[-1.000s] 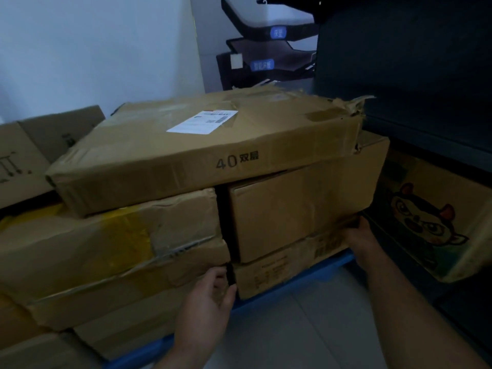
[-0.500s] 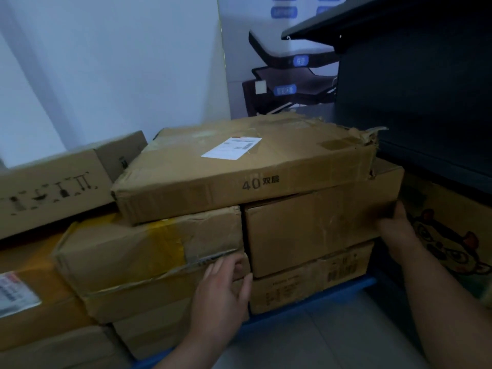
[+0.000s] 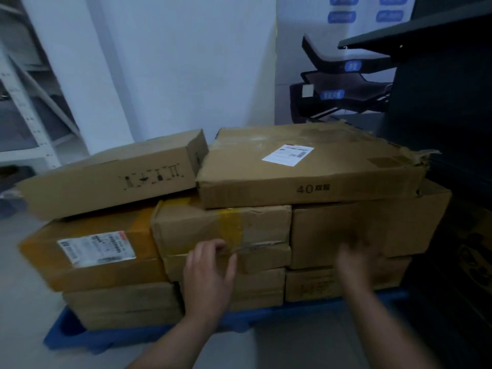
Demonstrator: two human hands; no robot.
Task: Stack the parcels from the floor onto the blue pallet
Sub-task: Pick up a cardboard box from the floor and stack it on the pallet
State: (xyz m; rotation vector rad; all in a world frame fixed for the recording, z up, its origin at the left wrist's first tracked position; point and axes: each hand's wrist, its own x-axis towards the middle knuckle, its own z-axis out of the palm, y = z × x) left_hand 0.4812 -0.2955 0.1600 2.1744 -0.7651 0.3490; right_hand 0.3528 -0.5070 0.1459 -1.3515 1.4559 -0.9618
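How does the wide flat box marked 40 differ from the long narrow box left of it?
The wide flat brown cardboard box carries a white shipping label on top; the long narrow brown cardboard box shows none. The flat box's right corner is torn; the long box looks intact. The flat box's side reads 40; the long box's shows inverted handling symbols. Both top the stack on the blue pallet.

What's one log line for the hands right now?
left hand: touches taped parcel | right hand: blurred, before plain parcel | blue pallet: loaded
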